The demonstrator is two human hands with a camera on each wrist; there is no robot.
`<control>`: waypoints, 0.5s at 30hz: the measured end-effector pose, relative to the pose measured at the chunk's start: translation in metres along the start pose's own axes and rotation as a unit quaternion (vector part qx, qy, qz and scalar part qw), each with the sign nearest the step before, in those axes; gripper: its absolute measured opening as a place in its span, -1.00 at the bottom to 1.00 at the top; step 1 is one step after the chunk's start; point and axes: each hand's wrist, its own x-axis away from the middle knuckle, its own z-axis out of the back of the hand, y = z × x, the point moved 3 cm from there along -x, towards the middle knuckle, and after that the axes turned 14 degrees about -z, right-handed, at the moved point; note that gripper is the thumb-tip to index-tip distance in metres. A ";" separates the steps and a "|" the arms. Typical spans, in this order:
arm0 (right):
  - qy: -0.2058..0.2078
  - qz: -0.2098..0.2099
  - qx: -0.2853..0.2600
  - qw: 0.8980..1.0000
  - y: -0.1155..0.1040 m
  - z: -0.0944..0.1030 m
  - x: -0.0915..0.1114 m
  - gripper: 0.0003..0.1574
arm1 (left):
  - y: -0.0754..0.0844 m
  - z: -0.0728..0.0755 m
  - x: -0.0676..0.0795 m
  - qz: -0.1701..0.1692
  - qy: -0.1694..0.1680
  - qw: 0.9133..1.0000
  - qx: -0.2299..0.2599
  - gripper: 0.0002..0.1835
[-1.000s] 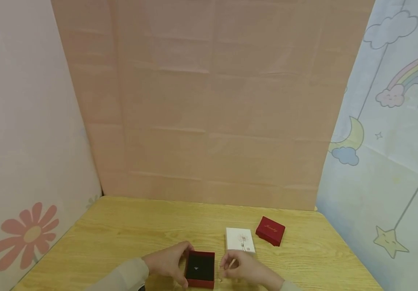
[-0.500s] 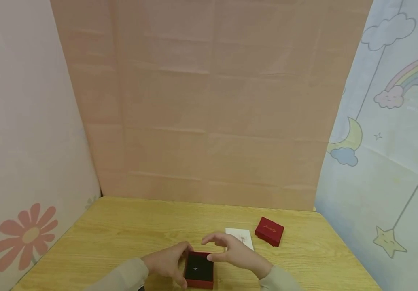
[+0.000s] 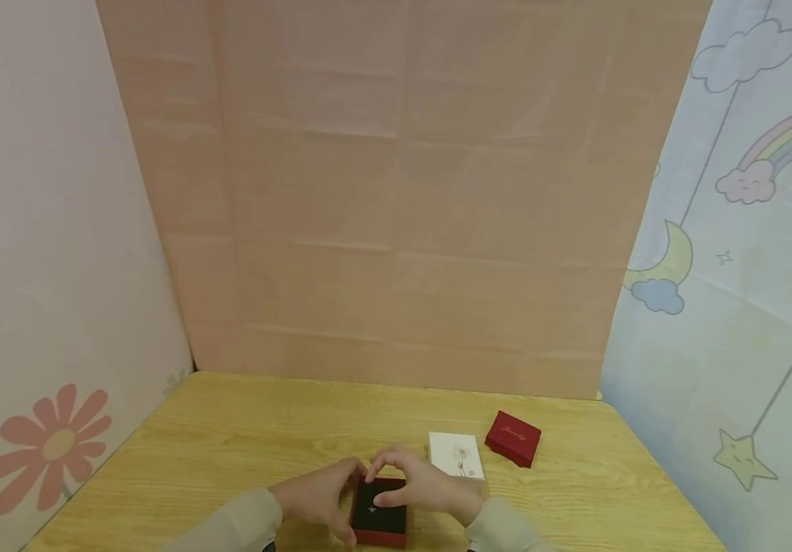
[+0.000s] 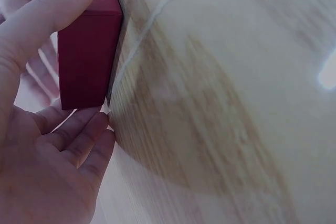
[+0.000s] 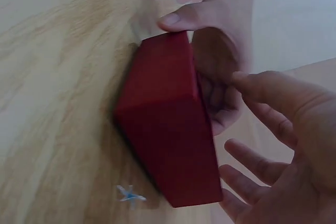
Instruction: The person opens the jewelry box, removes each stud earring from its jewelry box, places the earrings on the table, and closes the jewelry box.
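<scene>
My left hand (image 3: 314,497) grips the open red jewelry box (image 3: 379,538) on the table, thumb on its near corner and fingers at the far side. Inside lies a black insert (image 3: 390,523) bearing a small silvery star (image 3: 372,510). Over the box reaches my right hand (image 3: 426,487), its thumb above the insert and its fingers bent near the far rim. In the right wrist view its fingers are loosely spread, with nothing seen between them. A small pale-blue star-shaped piece (image 5: 130,195) lies on the table beside the box in that view.
Behind the right hand lies a white card or flat box (image 3: 454,454) with a printed flower. To its right, a red lid (image 3: 514,438) with gold lettering rests on the wooden table (image 3: 285,422). Fabric walls enclose the table's back and sides.
The right hand has lifted from the table right of the box and moved left over it, its fingers parting. The left hand and the box have stayed in place.
</scene>
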 end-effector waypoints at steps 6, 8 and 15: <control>-0.009 -0.007 0.032 0.999 0.009 -0.007 -0.002 -0.80 | 0.000 0.001 0.000 0.004 -0.006 1.000 0.007 -0.29; -0.012 -0.011 0.042 0.999 0.011 -0.009 -0.003 -0.80 | 0.000 0.001 0.000 0.003 -0.008 1.000 0.011 -0.29; -0.024 -0.002 0.064 0.998 0.014 -0.015 -0.004 -0.83 | 0.002 0.001 0.000 0.008 -0.010 1.000 0.012 -0.28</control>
